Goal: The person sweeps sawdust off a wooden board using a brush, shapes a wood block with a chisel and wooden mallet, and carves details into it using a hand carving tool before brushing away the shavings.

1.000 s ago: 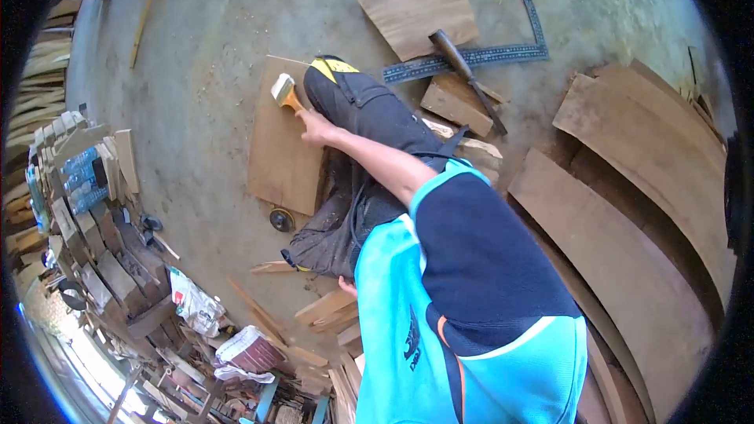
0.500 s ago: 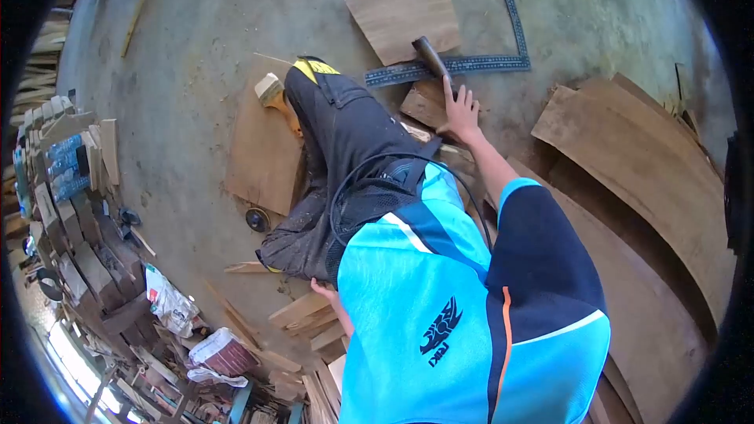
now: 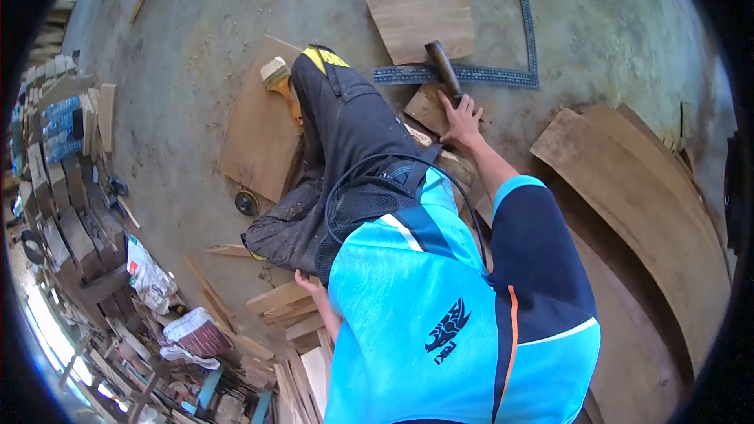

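The right hand (image 3: 463, 122), spread wide, is at the tool (image 3: 442, 65), which crosses the square (image 3: 496, 76); an even wrap, clear of any sharp edge, should control it best. The left hand's (image 3: 309, 283) grip I cannot tell.

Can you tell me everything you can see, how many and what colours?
Brush: one, orange and cream, on the board
Board: one, brown, beside the knee
Handled tool: one, dark, across the square
Square: one, dark, L-shaped, on the floor
Flat panel: one, light brown, above the square
Curved planks: several, brown, right
Round disc: one, mostly black, near the board
Bags: two, white and white-maroon, lower left
Wood pile: too many to count, brown, left
Floor: one, grey, underneath
Trousers: one pair, dark
Shirt: one, bright blue and navy
Right hand: one, at the handled tool
Left hand: one, beside the trousers
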Tool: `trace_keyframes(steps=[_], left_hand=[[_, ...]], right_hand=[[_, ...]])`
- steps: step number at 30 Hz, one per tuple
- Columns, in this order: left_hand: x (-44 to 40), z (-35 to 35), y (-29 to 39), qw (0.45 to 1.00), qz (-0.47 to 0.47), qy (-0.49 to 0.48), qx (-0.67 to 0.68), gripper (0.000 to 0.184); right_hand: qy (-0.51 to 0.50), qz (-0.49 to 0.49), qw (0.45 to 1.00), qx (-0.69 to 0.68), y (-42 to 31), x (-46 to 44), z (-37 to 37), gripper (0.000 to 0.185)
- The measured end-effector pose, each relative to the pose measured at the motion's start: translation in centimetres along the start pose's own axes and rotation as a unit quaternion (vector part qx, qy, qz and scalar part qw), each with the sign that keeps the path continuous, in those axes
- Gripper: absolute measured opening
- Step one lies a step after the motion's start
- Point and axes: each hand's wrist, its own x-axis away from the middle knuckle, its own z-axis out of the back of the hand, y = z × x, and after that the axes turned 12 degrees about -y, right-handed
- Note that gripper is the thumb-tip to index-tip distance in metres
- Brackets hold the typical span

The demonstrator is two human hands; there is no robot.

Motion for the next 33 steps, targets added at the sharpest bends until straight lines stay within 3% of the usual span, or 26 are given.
trace_keyframes(steps=[4, 7, 14, 23, 33], left_hand=[[2.0, -0.5, -0.4, 0.997, 0.013, 0.066, 0.026, 0.073], [2.7, -1.0, 2.1, 0.993, 0.025, 0.080, 0.089, 0.065], [2.5, -1.3, 1.2, 0.993, 0.011, 0.095, 0.074, 0.064], [2.3, 0.1, 0.4, 0.995, 0.045, 0.069, 0.049, 0.062], [2.1, 1.8, 0.4, 0.998, 0.045, 0.042, -0.020, 0.061]], right_hand=[[0.061, 0.086, 0.993, -0.045, 1.6, 0.1, -0.2, 0.101], [0.020, 0.112, 0.992, -0.055, 2.7, 0.5, 0.7, 0.095], [-0.013, 0.206, 0.976, -0.070, 5.4, 2.4, 2.2, 0.086], [-0.019, 0.246, 0.964, -0.095, 6.9, 4.0, 6.2, 0.074], [-0.080, 0.163, 0.966, -0.186, 6.7, 5.8, 10.0, 0.077]])
